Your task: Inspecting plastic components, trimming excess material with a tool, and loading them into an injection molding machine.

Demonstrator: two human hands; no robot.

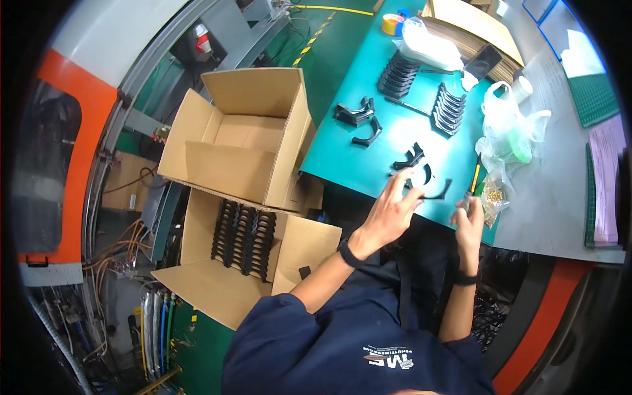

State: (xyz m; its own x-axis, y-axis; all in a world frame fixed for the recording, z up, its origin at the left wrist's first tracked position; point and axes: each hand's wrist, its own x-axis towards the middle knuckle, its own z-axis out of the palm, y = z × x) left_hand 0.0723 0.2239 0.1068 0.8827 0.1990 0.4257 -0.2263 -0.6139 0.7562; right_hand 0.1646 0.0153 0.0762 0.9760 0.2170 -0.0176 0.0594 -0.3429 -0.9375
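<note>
My left hand (386, 217) is over the near edge of the green-topped table, its thumb and forefinger pinched at a black curved plastic part (440, 195). Other black curved parts (409, 158) lie just beyond those fingers. My right hand (469, 222) has its fingers curled together near the table edge; whatever they hold is too small or blurred to make out. Directly above it is a slim yellow-and-black tool (475, 176), and I cannot tell whether the hand touches it. Beside that hand sits a clear bag of small brass-coloured pieces (494, 197).
Rows of black curved parts (399, 74) stand farther back, with a loose cluster (355, 113) to the left. An open cardboard box (230, 161) stands at left; a lower carton (197, 276) holds stacked black parts. A plastic bag (510, 125) and tape roll (392, 25) are on the table.
</note>
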